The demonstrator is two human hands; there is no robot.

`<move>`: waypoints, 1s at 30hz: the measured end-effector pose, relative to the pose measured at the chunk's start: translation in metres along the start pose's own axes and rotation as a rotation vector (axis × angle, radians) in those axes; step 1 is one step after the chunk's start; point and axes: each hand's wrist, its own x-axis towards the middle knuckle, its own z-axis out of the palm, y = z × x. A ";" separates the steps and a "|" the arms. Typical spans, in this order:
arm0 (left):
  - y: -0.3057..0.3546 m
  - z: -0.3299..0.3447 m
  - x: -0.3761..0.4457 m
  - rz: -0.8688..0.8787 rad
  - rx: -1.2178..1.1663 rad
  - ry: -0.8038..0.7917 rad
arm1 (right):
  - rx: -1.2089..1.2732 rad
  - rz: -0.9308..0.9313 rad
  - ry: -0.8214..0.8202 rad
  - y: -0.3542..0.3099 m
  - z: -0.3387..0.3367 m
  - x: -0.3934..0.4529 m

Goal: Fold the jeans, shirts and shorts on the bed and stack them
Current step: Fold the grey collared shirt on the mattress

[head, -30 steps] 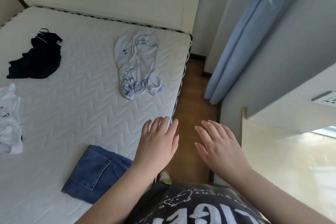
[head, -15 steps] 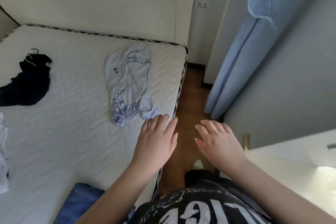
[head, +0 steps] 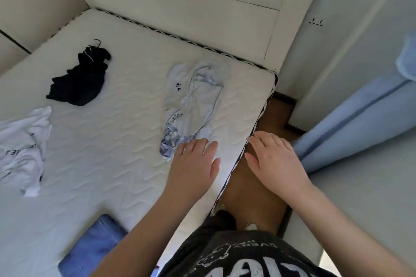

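A crumpled pale blue shirt (head: 193, 101) lies near the right edge of the white mattress (head: 108, 146). My left hand (head: 194, 164) hovers flat with straight fingers at the shirt's near end, fingertips at its checked hem. My right hand (head: 274, 159) is open over the mattress edge and the floor, holding nothing. A black garment (head: 78, 78) lies crumpled at the far left. A white printed shirt (head: 22, 150) lies bunched at the left edge. Folded blue jeans (head: 90, 252) sit at the near edge, partly hidden by my left forearm.
A cream headboard (head: 180, 2) stands behind the mattress. A narrow strip of brown floor (head: 252, 186) runs between the bed and a grey wall (head: 364, 198). A light blue curtain (head: 351, 123) hangs at the right.
Both hands have moved forward toward the pale blue shirt; my left hand now reaches its near end. The view has shifted, bringing the white shirt back in at the left.
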 end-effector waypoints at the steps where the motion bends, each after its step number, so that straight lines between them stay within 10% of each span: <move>1: -0.008 0.004 0.005 -0.005 -0.007 0.015 | -0.001 -0.012 -0.033 -0.002 0.004 0.011; 30: -0.146 0.077 0.164 -0.290 -0.119 -0.110 | -0.130 -0.322 -0.338 0.004 0.050 0.303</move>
